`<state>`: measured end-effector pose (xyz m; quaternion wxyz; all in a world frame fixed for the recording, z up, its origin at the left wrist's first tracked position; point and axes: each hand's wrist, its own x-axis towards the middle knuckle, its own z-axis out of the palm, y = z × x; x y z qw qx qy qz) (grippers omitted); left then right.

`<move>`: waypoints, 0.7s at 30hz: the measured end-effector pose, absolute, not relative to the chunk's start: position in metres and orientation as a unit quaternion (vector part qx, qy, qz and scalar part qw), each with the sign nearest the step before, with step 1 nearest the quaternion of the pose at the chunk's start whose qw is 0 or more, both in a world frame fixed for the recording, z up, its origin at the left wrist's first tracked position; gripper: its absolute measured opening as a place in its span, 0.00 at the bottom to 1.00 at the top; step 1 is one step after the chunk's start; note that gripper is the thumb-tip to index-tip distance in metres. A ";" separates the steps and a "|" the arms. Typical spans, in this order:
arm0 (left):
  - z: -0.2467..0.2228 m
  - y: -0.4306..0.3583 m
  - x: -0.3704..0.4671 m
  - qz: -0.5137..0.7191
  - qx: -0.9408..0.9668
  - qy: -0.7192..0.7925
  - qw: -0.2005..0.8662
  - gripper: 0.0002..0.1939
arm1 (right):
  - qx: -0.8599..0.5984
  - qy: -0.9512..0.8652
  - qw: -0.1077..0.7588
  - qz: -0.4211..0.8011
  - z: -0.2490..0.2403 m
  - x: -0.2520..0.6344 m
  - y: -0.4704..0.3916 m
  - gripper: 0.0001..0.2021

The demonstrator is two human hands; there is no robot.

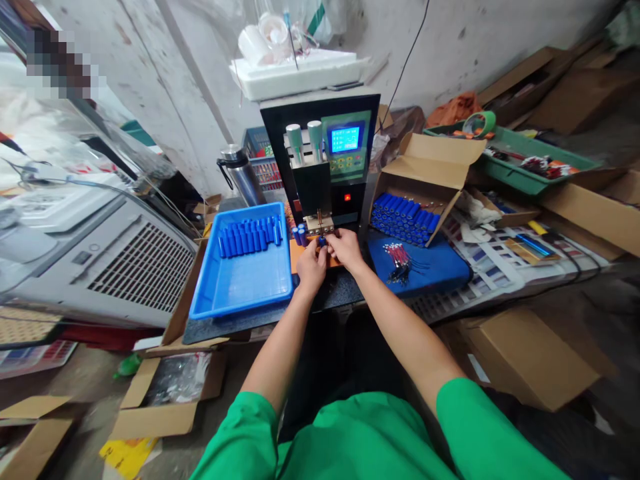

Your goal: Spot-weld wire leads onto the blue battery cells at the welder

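My left hand pinches a blue cylindrical battery cell below the electrodes of a black spot welder. Close by on the right, my right hand is closed with its fingertips at the top of that cell. Whatever lies between those fingertips is too small to make out. A few more blue cells stand just left of the electrodes. Under my hands is an orange plate. The welder's panel has a lit blue screen.
Left stands a blue tray with rows of cells. To the right are an open cardboard box of cells and a bundle of red and black wires on a blue pad. A steel flask stands behind the tray.
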<state>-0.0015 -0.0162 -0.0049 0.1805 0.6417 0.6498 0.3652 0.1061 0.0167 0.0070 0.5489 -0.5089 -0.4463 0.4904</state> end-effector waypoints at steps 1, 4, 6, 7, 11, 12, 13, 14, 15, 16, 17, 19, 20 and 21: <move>-0.004 -0.017 -0.001 0.360 0.642 0.653 0.180 0.15 | -0.513 -0.441 0.547 0.493 0.009 0.105 0.016 0.09; -0.003 -0.017 -0.001 0.347 0.642 0.661 0.176 0.16 | -0.517 -0.424 0.546 0.505 0.013 0.103 0.015 0.08; -0.004 -0.016 -0.001 0.346 0.642 0.662 0.173 0.16 | -0.514 -0.418 0.547 0.511 0.015 0.103 0.015 0.08; -0.004 -0.016 -0.001 0.347 0.643 0.661 0.172 0.16 | -0.512 -0.417 0.548 0.514 0.015 0.103 0.015 0.09; -0.005 -0.016 -0.001 0.353 0.642 0.658 0.173 0.16 | -0.508 -0.417 0.547 0.518 0.016 0.103 0.015 0.09; -0.005 -0.016 -0.001 0.354 0.641 0.658 0.174 0.16 | -0.507 -0.416 0.548 0.519 0.016 0.103 0.015 0.09; -0.005 -0.016 -0.001 0.354 0.640 0.659 0.175 0.16 | -0.506 -0.415 0.550 0.519 0.016 0.103 0.015 0.10; -0.005 -0.016 -0.001 0.355 0.638 0.660 0.175 0.17 | -0.504 -0.415 0.551 0.519 0.016 0.104 0.014 0.10; -0.005 -0.016 -0.001 0.356 0.636 0.662 0.175 0.17 | -0.503 -0.414 0.553 0.520 0.016 0.104 0.014 0.10; -0.005 -0.016 -0.001 0.358 0.635 0.662 0.175 0.18 | -0.502 -0.414 0.554 0.520 0.016 0.104 0.014 0.10; -0.006 -0.016 0.000 0.359 0.634 0.663 0.174 0.18 | -0.502 -0.413 0.554 0.520 0.015 0.104 0.014 0.09; -0.006 -0.016 0.000 0.360 0.634 0.662 0.174 0.18 | -0.504 -0.410 0.556 0.519 0.014 0.103 0.014 0.09; -0.006 -0.016 0.000 0.360 0.635 0.662 0.173 0.18 | -0.505 -0.408 0.557 0.519 0.013 0.103 0.015 0.09; -0.006 -0.017 0.000 0.359 0.635 0.661 0.173 0.18 | -0.505 -0.408 0.557 0.519 0.013 0.103 0.015 0.09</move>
